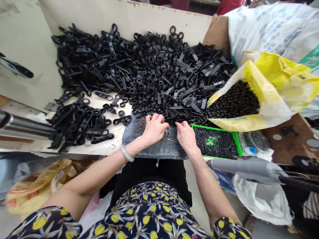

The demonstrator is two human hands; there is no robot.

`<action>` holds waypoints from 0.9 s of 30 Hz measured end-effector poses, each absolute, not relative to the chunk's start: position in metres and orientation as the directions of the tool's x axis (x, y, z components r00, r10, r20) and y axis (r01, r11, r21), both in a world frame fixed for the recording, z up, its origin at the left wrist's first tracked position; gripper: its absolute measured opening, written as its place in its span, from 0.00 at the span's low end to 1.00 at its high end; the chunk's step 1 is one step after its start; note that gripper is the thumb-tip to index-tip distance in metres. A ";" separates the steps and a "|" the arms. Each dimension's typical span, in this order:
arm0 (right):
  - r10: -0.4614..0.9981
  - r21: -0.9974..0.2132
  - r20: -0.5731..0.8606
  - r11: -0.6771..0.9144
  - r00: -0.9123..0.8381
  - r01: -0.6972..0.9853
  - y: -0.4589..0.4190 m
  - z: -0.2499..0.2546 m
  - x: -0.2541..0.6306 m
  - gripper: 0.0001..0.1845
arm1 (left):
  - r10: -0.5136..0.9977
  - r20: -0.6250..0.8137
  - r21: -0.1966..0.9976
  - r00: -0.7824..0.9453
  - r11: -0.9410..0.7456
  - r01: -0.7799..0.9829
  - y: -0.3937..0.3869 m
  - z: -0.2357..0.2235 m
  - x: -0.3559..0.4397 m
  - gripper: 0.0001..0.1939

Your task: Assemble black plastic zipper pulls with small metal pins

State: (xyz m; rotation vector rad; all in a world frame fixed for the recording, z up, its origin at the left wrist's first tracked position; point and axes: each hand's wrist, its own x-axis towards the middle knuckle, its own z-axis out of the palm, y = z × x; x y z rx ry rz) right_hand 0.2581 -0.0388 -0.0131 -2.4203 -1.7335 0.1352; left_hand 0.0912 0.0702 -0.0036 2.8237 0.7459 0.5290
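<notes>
My left hand [156,128] is bent over a dark mat [159,149], fingers curled, beside a small heap of thin metal pins [166,131]. What lies between its fingertips is too small to name. My right hand [186,136] is at the mat's right side with thumb and index finger pinched together at the edge of the black parts; whatever they hold is hidden. One longer thin metal pin [172,140] lies on the mat between the hands. Small dark grey pieces [140,125] are spread left of my left hand.
A large pile of black plastic parts [159,66] rises behind the hands. Longer black handle-like pieces [79,121] lie left. At right are a green tray [238,142] of tiny black pieces, a yellow bag [274,96] of black beads and a grey tool [244,166].
</notes>
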 end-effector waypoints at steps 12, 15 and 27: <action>0.978 -0.134 0.118 -0.153 0.169 0.979 -0.098 -0.027 0.226 0.15 | 0.603 0.347 0.300 0.718 -0.797 0.524 0.024 -0.020 0.072 0.16; 0.984 -0.112 0.098 -0.139 0.150 0.984 -0.097 -0.022 0.228 0.16 | 0.671 0.389 0.348 0.632 -0.742 0.573 0.015 -0.024 0.062 0.17; 0.874 -0.116 -0.015 -0.484 0.485 0.868 -0.063 0.015 0.228 0.13 | 0.605 0.355 0.197 0.713 -0.793 0.576 -0.008 -0.038 0.073 0.24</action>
